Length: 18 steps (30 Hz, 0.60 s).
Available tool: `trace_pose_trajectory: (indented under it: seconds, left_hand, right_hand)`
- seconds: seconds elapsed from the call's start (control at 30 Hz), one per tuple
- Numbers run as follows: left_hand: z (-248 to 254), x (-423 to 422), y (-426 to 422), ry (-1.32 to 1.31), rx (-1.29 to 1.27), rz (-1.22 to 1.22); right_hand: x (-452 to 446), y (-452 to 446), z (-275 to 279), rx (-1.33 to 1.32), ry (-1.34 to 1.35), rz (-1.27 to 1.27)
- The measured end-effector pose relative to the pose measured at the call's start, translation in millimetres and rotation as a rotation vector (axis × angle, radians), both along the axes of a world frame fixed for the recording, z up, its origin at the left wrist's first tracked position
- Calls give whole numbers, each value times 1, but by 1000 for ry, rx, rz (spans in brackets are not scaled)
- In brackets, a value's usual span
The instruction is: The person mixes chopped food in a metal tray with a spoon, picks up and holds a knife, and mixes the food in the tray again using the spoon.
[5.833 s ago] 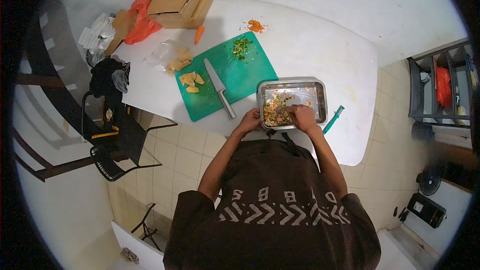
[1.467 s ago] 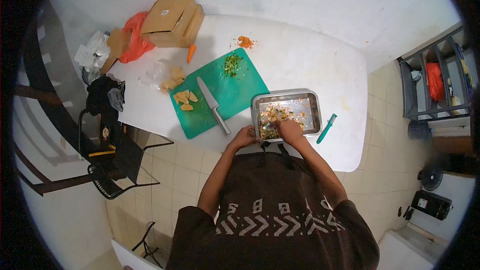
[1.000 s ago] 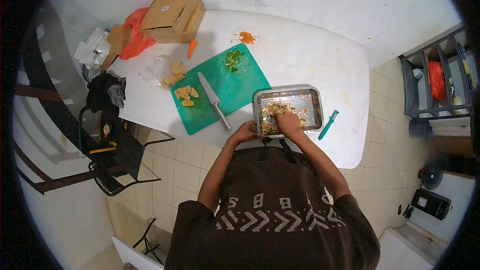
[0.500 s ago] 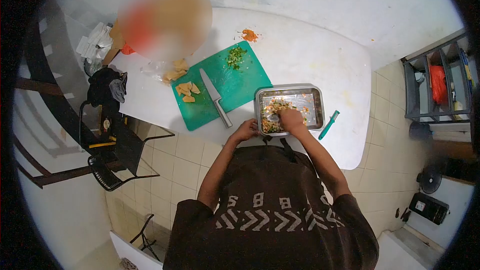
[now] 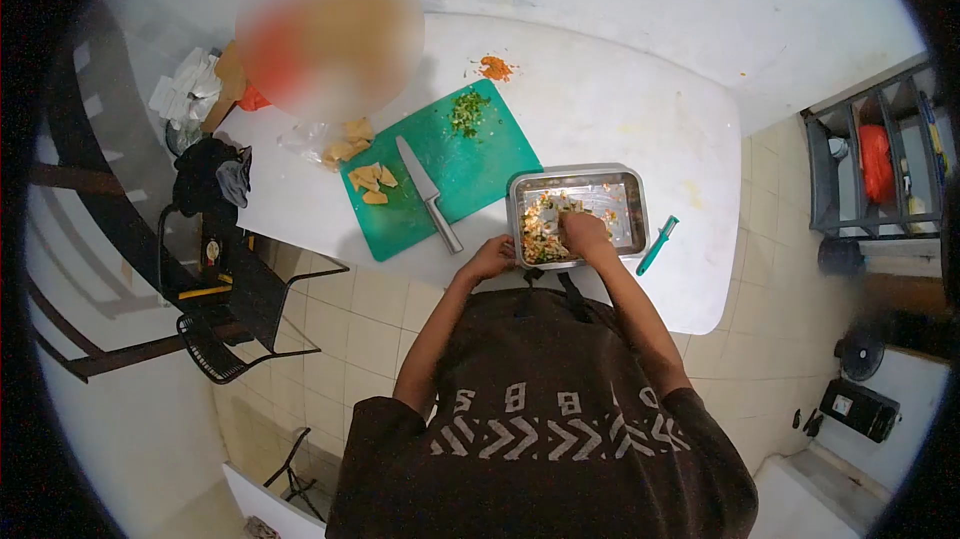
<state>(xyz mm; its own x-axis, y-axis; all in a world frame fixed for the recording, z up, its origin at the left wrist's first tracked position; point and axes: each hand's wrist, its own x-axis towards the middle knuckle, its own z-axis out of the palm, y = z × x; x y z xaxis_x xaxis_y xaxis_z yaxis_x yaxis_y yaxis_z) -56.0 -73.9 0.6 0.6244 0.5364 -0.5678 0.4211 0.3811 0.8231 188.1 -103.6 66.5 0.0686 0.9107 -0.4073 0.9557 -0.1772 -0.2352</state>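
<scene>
A rectangular metal pan (image 5: 640,201) stands near the table's front edge, with a chopped vegetable mix (image 5: 541,235) spread mostly over its left half. My left hand (image 5: 493,257) grips the pan's near left corner. Inside the pan, my right hand (image 5: 585,232) is closed, fingers down in the mix, on what looks like a small metal spoon, mostly hidden. To the left lies a green cutting board (image 5: 480,174) bearing a large knife (image 5: 428,191), chopped greens (image 5: 468,113) and light brown pieces (image 5: 372,182). A green-handled peeler (image 5: 658,244) rests right of the pan.
Orange shavings (image 5: 494,68) lie on the white table (image 5: 640,99) behind the board. A clear bag with brown pieces (image 5: 345,144) sits at the board's left. A black chair (image 5: 255,294) stands at the left, a grey shelf (image 5: 870,164) at the right. A blurred patch covers the upper left.
My right hand has shifted slightly away from me within the pan, and the mix around its fingers has been moved. My left hand stays at the pan's corner.
</scene>
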Motion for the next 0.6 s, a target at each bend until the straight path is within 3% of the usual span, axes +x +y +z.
trace_pose_trajectory:
  seconds: [0.17, 0.47, 0.6]
  left_hand:
    - [-3, -4, -1, -7, 0, 12]
    - [-15, -3, 6, -11, -67, 2]
    - [-5, -4, 4, 13, -73, 26]
  right_hand:
    - [25, 5, 32, -74, 27, 52]
    - [33, 17, -22, 250, -3, -81]
    - [5, 11, -20, 186, -48, 149]
